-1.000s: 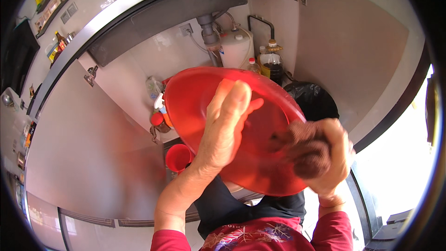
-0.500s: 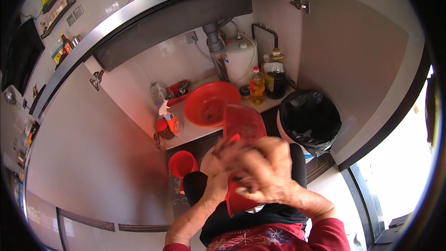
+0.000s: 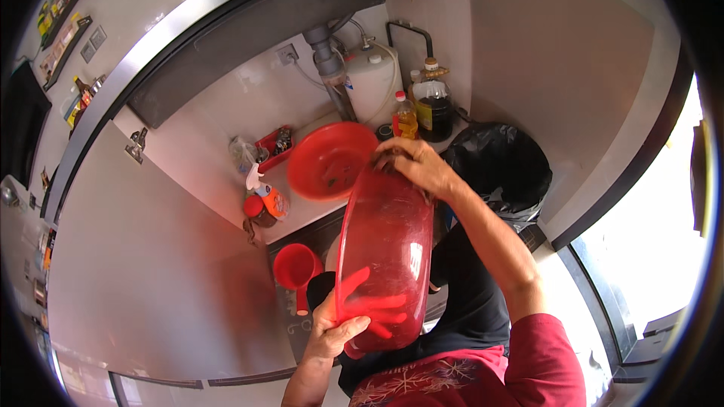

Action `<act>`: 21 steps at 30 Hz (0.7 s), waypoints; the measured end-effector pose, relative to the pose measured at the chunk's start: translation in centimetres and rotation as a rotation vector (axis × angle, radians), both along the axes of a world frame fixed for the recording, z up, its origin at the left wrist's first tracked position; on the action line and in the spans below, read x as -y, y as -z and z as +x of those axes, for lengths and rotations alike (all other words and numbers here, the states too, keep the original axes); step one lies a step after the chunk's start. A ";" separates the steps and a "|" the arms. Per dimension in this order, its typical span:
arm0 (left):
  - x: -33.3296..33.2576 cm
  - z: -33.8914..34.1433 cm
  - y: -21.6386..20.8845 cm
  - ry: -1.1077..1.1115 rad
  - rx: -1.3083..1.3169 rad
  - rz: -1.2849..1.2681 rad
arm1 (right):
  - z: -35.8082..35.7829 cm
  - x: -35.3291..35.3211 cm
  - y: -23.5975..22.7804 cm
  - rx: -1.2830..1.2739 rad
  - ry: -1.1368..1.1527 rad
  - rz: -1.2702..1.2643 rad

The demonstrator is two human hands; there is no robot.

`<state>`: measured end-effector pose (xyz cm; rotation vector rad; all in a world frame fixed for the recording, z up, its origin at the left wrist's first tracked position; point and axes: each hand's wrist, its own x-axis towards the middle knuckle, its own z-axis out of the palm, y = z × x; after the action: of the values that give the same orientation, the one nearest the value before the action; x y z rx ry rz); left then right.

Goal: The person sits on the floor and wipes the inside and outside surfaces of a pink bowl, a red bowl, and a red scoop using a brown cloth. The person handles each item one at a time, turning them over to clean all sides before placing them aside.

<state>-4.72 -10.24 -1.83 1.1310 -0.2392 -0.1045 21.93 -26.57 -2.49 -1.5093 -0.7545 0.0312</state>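
Note:
A translucent red basin (image 3: 386, 249) is tilted up on its side above my lap. Gripping its lower left edge, my left hand (image 3: 329, 332) has the thumb on the near side, and the fingers show through the plastic. My right hand (image 3: 415, 166) is closed over the upper rim, its fingertips partly hidden. Just beyond that rim, an orange-red basin (image 3: 309, 162) with a few dark scraps in it sits on the cabinet floor. A red water dipper (image 3: 296, 266) stands below the cabinet, left of the basin I hold.
Inside the open cabinet are a spray bottle (image 3: 268, 194), a red-lidded jar (image 3: 259, 211), an oil bottle (image 3: 405, 117), a dark-filled jug (image 3: 434, 114), a white tank (image 3: 373, 87) and a drain pipe (image 3: 328, 60). A black-lined bin (image 3: 498, 169) stands right, beside the cabinet door (image 3: 562, 83).
The red basin has been raised and turned so its outside shows. My right hand has moved from the middle up to its upper rim; my left has shifted to its lower left edge.

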 end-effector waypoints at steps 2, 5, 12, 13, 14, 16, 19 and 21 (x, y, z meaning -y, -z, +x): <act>-0.1 -0.1 -1.2 0.002 0.001 -0.059 | -3.7 -0.3 -3.5 0.116 0.121 -0.231; -0.2 0.4 -0.8 -0.063 -0.023 -0.052 | -8.5 -1.4 -4.6 0.663 0.199 -0.190; -2.2 -1.3 1.6 -0.457 0.000 0.195 | -17.7 -2.7 -4.5 1.079 0.122 -0.164; -2.2 -1.3 1.3 -0.429 0.044 -0.056 | -16.8 -3.1 -5.3 1.016 0.136 -0.173; -2.3 -0.9 1.0 -0.389 0.104 -0.305 | -15.2 -3.3 -6.4 0.966 0.161 -0.181; -3.9 -2.3 0.9 -0.383 0.013 -0.385 | -12.8 -3.4 -6.3 0.813 0.199 -0.100; -5.4 -2.8 0.4 -0.366 0.047 -0.374 | -9.0 -4.6 -2.2 0.574 0.407 -0.020; -6.8 -2.9 1.4 -0.350 0.104 -0.428 | -7.4 -5.2 1.2 0.263 0.404 0.057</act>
<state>-7.61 -3.48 -3.24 0.7379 -0.1435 0.3048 14.53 -21.37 -3.69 -1.6037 -0.6370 -0.4956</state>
